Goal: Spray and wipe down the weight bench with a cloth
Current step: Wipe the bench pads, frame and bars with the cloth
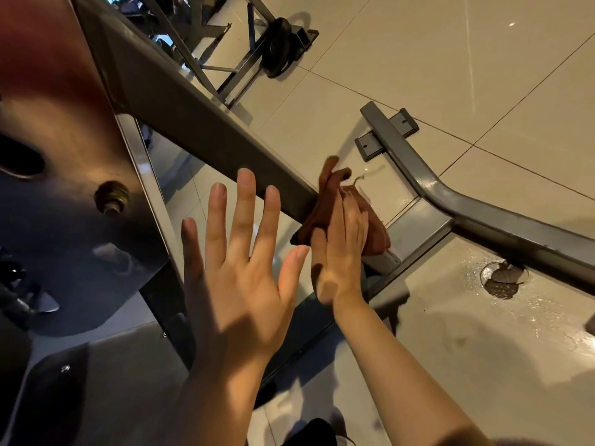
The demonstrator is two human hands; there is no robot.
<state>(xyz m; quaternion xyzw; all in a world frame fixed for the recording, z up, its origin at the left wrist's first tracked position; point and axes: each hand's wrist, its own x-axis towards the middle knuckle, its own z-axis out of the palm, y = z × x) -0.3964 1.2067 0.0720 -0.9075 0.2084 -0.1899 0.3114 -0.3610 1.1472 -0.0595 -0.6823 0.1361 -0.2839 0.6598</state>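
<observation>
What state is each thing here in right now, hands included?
left hand: open, fingers spread, holding nothing.
right hand: fingers straight, pressing the cloth against the bench frame.
cloth: brown, bunched up, draped over the slanted frame bar.
slanted frame bar: grey metal, running down to the base.
floor: tiled, wet patches near the floor drain.
weight plate: upright, leaning against a rack.

The tiled floor [418, 53] is seen, glossy and pale, wet near a round drain [503, 278]. The bench's grey base frame [467, 201] is set on it, with a weight plate [277, 46] further off.
</observation>
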